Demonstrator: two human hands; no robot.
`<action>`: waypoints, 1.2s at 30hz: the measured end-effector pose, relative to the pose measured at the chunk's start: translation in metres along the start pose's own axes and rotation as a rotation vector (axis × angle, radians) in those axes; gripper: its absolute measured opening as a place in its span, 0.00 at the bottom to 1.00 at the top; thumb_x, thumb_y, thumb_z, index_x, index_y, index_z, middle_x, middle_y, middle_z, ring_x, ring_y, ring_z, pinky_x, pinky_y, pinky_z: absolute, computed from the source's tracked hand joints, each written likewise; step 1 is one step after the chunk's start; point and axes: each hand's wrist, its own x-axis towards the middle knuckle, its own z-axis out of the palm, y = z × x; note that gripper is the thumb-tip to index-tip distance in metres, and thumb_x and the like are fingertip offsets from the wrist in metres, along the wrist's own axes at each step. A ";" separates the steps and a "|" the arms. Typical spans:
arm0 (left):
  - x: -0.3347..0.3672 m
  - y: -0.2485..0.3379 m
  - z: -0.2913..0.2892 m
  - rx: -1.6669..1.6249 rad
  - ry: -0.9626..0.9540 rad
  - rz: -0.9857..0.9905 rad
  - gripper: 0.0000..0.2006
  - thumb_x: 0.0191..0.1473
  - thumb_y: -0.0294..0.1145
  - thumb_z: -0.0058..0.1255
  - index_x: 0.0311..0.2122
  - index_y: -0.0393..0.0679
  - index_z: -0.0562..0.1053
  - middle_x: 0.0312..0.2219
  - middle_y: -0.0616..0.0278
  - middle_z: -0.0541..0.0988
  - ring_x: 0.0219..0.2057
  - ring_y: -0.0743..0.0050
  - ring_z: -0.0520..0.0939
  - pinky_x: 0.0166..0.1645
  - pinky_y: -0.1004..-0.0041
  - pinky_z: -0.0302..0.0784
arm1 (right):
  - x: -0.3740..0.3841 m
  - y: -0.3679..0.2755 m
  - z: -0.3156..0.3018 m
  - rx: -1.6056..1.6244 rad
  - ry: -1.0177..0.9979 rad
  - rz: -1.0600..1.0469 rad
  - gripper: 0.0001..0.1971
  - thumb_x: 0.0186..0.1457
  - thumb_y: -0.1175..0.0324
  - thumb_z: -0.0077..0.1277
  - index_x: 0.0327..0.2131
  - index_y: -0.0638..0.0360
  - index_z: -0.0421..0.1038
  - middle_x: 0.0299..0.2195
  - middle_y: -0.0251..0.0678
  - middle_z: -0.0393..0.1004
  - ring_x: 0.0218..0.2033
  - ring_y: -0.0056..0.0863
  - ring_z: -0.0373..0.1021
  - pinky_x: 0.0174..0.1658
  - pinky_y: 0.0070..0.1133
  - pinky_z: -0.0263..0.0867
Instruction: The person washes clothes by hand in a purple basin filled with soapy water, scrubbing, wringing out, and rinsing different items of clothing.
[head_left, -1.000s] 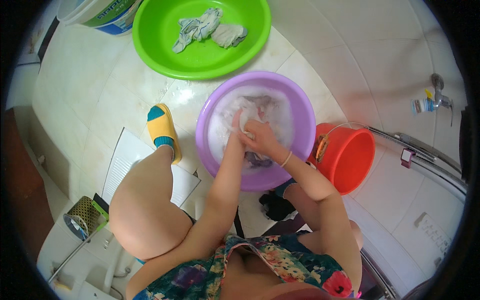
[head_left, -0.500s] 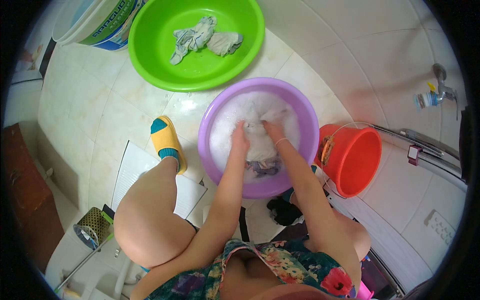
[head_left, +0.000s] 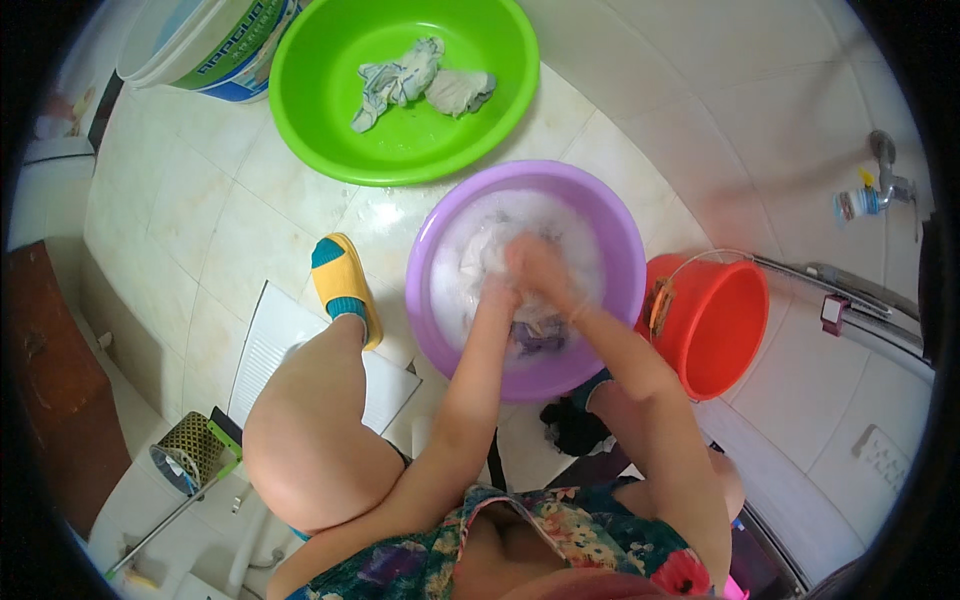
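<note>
A purple basin [head_left: 622, 245] full of white suds stands on the floor in front of me. Inside it, my right hand [head_left: 540, 265] and my left hand [head_left: 503, 288] press together around a white cloth [head_left: 484, 248]. The right hand lies partly across the left, is slightly blurred, and hides most of the left fingers. Both hands look closed, with the cloth bunched at their left side. Close to my wrists, a greyish-purple cloth [head_left: 540, 335] rests in the foam.
Beyond the basin is a green tub [head_left: 300, 130] holding a patterned cloth [head_left: 400, 80] and a pale cloth [head_left: 462, 92]. A red bucket [head_left: 725, 330] stands right of the basin. A white pail [head_left: 200, 50] is far left; a tap [head_left: 882, 185] juts from the right wall.
My hands were apart on either side of the white cloth; now they have come together over it. The right hand moved left onto the left one, and the cloth is bunched up.
</note>
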 end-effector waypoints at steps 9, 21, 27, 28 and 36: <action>0.031 -0.012 -0.053 0.008 0.216 0.047 0.22 0.51 0.42 0.44 0.50 0.44 0.61 0.45 0.57 0.69 0.46 0.61 0.69 0.51 0.63 0.64 | -0.025 0.046 0.057 0.039 0.037 0.384 0.19 0.51 0.58 0.44 0.36 0.69 0.65 0.38 0.53 0.66 0.41 0.46 0.63 0.41 0.35 0.60; 0.021 0.013 -0.001 -0.148 -0.148 -0.104 0.22 0.55 0.47 0.32 0.49 0.43 0.63 0.45 0.56 0.69 0.45 0.62 0.70 0.51 0.62 0.65 | -0.028 -0.030 -0.030 0.581 0.119 0.037 0.12 0.40 0.64 0.52 0.24 0.63 0.66 0.27 0.41 0.67 0.28 0.41 0.65 0.31 0.29 0.62; -0.009 0.011 0.030 -0.053 0.010 -0.111 0.21 0.54 0.44 0.35 0.48 0.41 0.63 0.44 0.57 0.69 0.44 0.62 0.71 0.50 0.62 0.66 | -0.006 -0.002 -0.018 0.079 -0.142 0.352 0.13 0.45 0.60 0.49 0.27 0.61 0.67 0.28 0.43 0.68 0.32 0.43 0.66 0.35 0.33 0.62; -0.005 0.008 0.028 -0.032 0.036 -0.090 0.21 0.54 0.44 0.35 0.48 0.41 0.63 0.44 0.57 0.70 0.44 0.62 0.71 0.50 0.62 0.66 | -0.002 0.019 -0.007 0.079 -0.139 0.359 0.13 0.45 0.60 0.49 0.27 0.61 0.67 0.28 0.43 0.68 0.32 0.43 0.66 0.35 0.33 0.62; 0.027 0.011 -0.054 0.160 0.297 0.181 0.22 0.50 0.38 0.46 0.50 0.43 0.61 0.45 0.58 0.69 0.46 0.63 0.70 0.49 0.64 0.66 | -0.018 0.028 0.046 0.082 -0.084 0.381 0.15 0.50 0.60 0.44 0.35 0.62 0.67 0.41 0.50 0.64 0.41 0.42 0.62 0.38 0.35 0.61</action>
